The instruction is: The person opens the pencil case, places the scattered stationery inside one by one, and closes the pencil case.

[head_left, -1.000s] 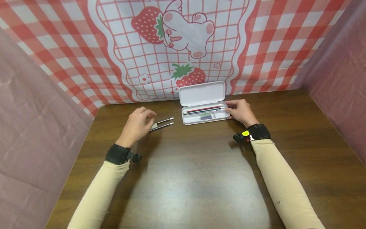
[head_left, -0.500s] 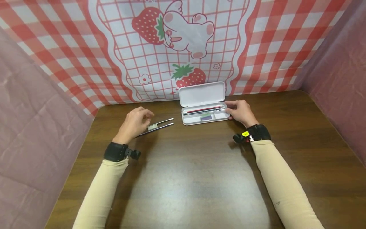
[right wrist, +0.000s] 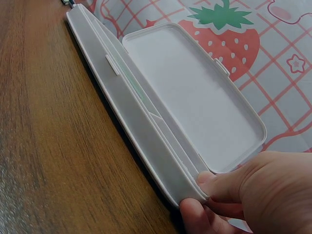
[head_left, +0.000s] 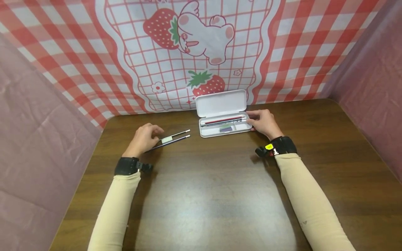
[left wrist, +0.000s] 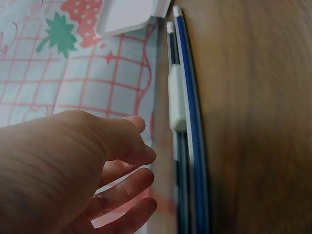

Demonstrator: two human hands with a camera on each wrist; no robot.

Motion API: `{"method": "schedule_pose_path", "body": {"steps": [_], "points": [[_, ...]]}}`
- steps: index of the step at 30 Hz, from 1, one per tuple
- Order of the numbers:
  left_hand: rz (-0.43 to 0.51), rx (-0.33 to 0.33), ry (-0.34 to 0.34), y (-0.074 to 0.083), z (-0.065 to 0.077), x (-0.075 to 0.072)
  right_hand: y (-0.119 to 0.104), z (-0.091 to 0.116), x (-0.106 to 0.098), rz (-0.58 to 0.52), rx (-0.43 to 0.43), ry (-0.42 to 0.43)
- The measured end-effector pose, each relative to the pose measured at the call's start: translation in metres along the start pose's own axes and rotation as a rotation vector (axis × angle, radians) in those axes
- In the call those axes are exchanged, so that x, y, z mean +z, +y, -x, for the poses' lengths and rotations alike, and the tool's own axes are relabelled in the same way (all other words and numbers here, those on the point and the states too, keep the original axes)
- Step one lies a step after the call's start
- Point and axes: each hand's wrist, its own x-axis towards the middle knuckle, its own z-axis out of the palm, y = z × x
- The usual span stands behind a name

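High, forward-down head view; close wrist views; strawberry cloth in all.

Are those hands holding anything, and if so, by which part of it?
The right hand grips the open white case by its right end. The left hand holds nothing.
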Motion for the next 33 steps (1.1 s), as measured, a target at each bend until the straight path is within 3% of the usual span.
{"method": "schedule_pose_path", "body": {"steps": [11, 19, 33], "points": [[0.022, -0.090, -0.045, 0.004, 0.015, -0.007, -0.001, 0.001, 0.000, 0.011, -0.003, 0.009], [0.026, -0.098, -0.052, -0.003, 0.015, -0.003, -0.002, 0.001, 0.001, 0.010, 0.009, 0.013], [0.026, -0.088, -0.065, 0.002, 0.018, -0.002, -0.002, -0.001, -0.001, 0.009, 0.025, -0.003]]}}
